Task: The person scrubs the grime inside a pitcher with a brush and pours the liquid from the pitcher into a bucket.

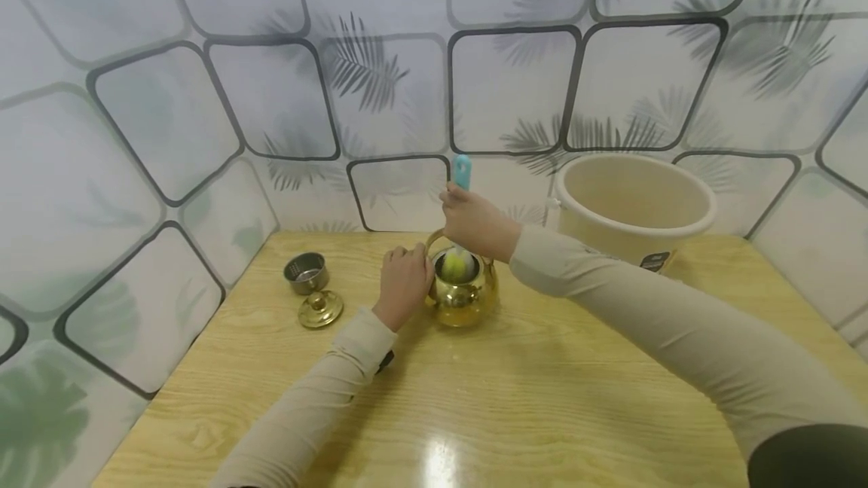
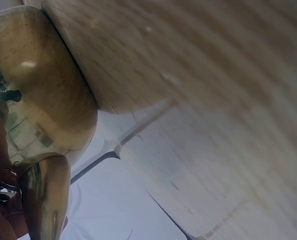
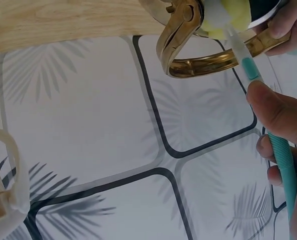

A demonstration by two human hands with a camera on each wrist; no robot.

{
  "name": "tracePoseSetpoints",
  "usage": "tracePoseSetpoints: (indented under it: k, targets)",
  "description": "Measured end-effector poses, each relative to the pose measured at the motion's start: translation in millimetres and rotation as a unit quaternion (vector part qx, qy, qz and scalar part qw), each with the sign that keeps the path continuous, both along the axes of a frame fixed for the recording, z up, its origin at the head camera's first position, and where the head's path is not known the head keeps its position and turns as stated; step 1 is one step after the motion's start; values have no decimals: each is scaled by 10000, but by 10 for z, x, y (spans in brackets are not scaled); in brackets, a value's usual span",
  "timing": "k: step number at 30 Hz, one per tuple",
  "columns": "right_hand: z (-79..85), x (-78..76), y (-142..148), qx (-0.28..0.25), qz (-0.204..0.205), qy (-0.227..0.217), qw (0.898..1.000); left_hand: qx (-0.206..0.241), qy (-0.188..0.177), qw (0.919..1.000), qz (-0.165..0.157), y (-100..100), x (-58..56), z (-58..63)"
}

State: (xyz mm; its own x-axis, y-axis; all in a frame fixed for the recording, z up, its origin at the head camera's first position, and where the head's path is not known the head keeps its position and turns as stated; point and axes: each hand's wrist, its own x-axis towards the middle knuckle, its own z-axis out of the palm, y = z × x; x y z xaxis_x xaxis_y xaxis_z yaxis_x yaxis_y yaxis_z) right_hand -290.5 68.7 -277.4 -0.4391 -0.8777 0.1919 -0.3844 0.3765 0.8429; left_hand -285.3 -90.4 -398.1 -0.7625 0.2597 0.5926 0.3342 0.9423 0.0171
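Observation:
A shiny gold teapot (image 1: 457, 313) stands on the table with its mouth uncovered. My left hand (image 1: 404, 282) holds it at the left side, fingers gripping the end of the arched handle (image 3: 203, 66) near the spout (image 2: 46, 195). Above the mouth, my right hand (image 1: 480, 226) grips the turquoise handle of a sponge brush (image 1: 463, 169). Its yellow and white sponge head (image 3: 233, 17) sits inside the opening, and its lower part is hidden by the teapot wall.
Left of the teapot are a small perforated metal strainer (image 1: 307, 274) and a gold lid (image 1: 321, 309) with a knob. A large cream bucket (image 1: 610, 239) stands at the back right, behind my right forearm. Patterned wall covering (image 1: 400, 96) encloses the wooden table (image 1: 515, 398).

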Motion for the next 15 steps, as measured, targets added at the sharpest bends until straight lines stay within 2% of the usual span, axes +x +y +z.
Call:
tracePoseSetpoints:
  k: [10, 15]
  targets:
    - [32, 140, -35, 297, 126, 457, 9984, -66, 162, 9998, 106, 2, 8, 9]
    - [66, 185, -77, 293, 33, 224, 9993, -36, 125, 9999, 91, 2, 18, 13]
